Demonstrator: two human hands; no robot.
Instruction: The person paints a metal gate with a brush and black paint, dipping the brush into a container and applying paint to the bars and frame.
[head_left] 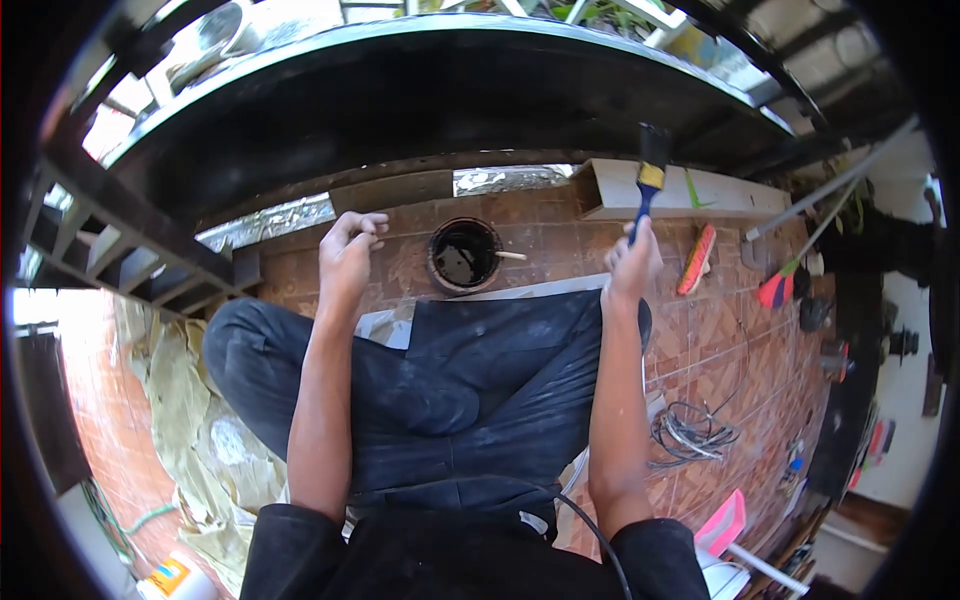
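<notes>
The right hand [632, 264] wraps the brush [650, 177], whose long axis points at the far black panel [400, 110], contact unclear, while the left hand [350, 245], loosely curled, seems empty.

Single head-worn view, from above, facing forward and steeply down. Frame centre falls just nearer and right of the paint pot [434, 262]. Black shirt [450, 560] closest to lens, on pot's near side; black panel [430, 105] beyond pot, farther off. Very wide field, bowed lines, dark rounded border.
</notes>
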